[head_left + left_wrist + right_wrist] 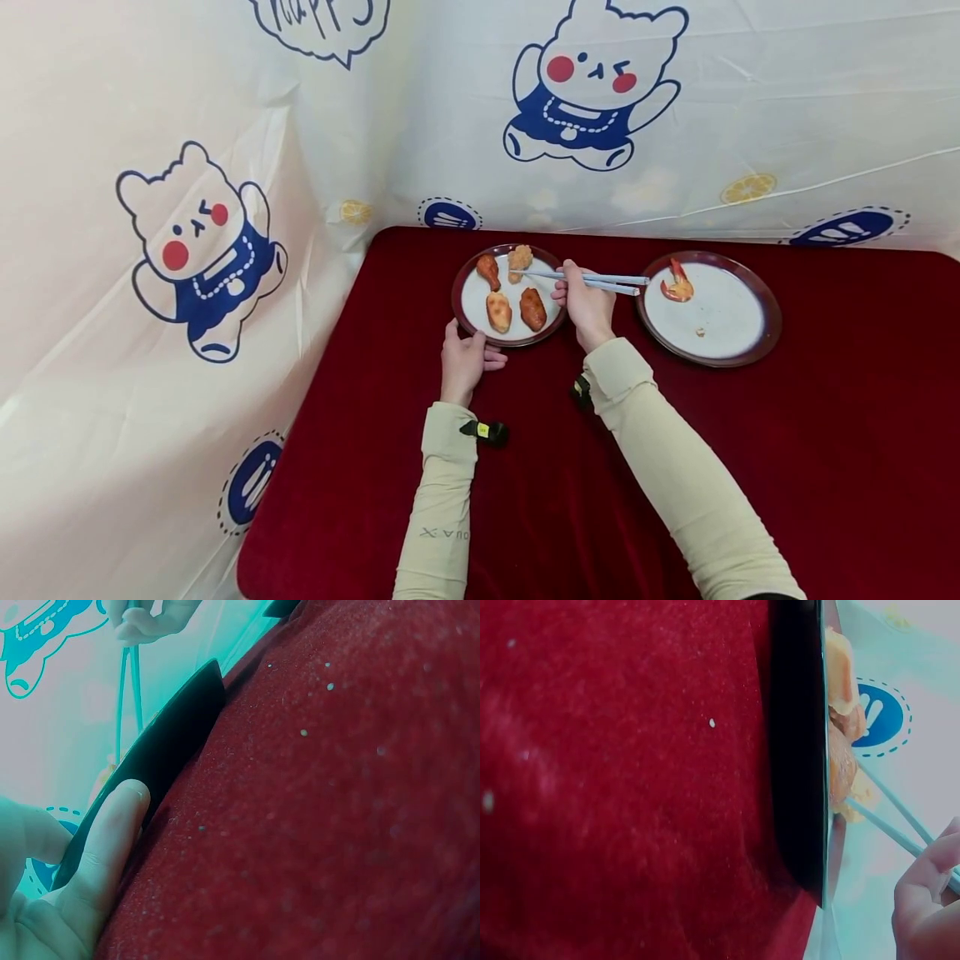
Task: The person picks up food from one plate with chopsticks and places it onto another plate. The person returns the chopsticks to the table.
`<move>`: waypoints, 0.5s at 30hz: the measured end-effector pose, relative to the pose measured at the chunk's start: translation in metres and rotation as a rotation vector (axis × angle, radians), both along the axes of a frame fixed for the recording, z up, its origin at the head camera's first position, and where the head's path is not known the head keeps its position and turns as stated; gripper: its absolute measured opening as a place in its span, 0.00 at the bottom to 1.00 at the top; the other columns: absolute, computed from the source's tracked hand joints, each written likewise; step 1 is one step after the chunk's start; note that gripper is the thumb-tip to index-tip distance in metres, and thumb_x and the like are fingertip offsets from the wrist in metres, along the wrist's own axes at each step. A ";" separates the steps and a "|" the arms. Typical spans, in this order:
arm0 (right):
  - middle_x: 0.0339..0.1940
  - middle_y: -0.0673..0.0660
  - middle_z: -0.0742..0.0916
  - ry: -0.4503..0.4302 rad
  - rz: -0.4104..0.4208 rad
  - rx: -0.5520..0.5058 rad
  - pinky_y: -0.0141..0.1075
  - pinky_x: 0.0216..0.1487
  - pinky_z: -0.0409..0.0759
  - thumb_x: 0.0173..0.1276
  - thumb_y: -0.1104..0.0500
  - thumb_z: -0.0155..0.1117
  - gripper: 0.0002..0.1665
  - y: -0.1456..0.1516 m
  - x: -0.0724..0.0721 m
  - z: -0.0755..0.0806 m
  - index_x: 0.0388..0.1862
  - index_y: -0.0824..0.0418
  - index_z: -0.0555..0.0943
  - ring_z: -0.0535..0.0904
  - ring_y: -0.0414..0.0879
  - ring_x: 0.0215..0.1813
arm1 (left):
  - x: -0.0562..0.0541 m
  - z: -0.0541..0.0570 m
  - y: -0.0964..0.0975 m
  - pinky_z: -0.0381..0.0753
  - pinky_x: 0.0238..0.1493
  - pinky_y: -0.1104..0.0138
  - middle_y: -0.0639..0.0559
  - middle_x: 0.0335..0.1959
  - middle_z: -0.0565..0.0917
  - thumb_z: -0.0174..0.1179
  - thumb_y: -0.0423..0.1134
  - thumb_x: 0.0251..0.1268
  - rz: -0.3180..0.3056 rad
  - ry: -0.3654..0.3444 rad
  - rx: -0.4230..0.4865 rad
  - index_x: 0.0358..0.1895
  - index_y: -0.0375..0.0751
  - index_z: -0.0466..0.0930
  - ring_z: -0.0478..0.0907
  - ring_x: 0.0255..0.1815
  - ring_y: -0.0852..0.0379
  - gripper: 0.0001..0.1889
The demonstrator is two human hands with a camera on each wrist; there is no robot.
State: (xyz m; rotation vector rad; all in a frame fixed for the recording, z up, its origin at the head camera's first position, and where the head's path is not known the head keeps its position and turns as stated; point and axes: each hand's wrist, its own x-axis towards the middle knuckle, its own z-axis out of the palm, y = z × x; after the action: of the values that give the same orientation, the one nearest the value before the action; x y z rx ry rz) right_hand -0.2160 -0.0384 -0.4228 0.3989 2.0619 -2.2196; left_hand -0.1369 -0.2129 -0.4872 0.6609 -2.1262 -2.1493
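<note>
My left hand (465,362) pinches the near left rim of a brown-edged white plate (474,305); in the left wrist view the thumb (112,832) presses along the dark outer side. My right hand (588,310) holds a pair of pale blue chopsticks (611,280) over this plate. Their tips reach a crumbly golden fried piece (520,254) at the back. Beside that lies a small drumstick (488,271). Nearer me are a pale browned piece (498,312) and a darker brown chicken wing (533,309). In the right wrist view the chopsticks (889,825) slant down to the food.
To the right stands a second brown-edged plate (712,304), bearing a shrimp (677,285) and a small crumb (701,332). Both plates rest on a dark red cloth-covered table (540,467). A printed white curtain (450,100) hangs behind and at the left.
</note>
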 end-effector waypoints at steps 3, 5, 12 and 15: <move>0.34 0.59 0.86 0.009 0.003 -0.005 0.27 0.30 0.86 0.73 0.46 0.55 0.26 -0.003 -0.001 -0.002 0.51 0.67 0.83 0.81 0.34 0.24 | 0.000 0.001 0.000 0.90 0.30 0.59 0.35 0.34 0.85 0.46 0.36 0.73 0.001 -0.003 0.001 0.78 0.46 0.41 0.86 0.22 0.51 0.35; 0.34 0.59 0.86 0.021 0.006 -0.007 0.26 0.29 0.85 0.73 0.46 0.55 0.26 -0.005 -0.001 -0.003 0.51 0.67 0.82 0.81 0.34 0.24 | 0.000 0.001 0.000 0.90 0.30 0.59 0.34 0.35 0.85 0.47 0.36 0.73 -0.001 -0.005 0.000 0.78 0.46 0.41 0.86 0.22 0.51 0.35; 0.29 0.54 0.84 0.053 0.018 0.034 0.26 0.27 0.85 0.72 0.47 0.56 0.25 -0.010 -0.002 -0.003 0.51 0.67 0.83 0.81 0.37 0.24 | 0.000 0.001 -0.001 0.90 0.30 0.59 0.34 0.36 0.85 0.47 0.36 0.73 -0.006 -0.004 0.000 0.78 0.46 0.40 0.86 0.22 0.51 0.35; 0.28 0.54 0.84 0.066 0.018 0.052 0.26 0.26 0.84 0.72 0.48 0.56 0.24 -0.010 -0.004 -0.003 0.50 0.68 0.83 0.81 0.37 0.23 | 0.000 0.001 -0.001 0.90 0.30 0.59 0.34 0.35 0.85 0.47 0.36 0.73 -0.005 -0.002 -0.001 0.78 0.46 0.40 0.86 0.22 0.51 0.35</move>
State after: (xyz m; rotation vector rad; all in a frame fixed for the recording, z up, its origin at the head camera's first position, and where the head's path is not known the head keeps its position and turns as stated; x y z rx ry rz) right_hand -0.2196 -0.0484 -0.4254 0.3140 2.1511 -2.2021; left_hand -0.1366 -0.2138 -0.4862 0.6582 -2.1319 -2.1508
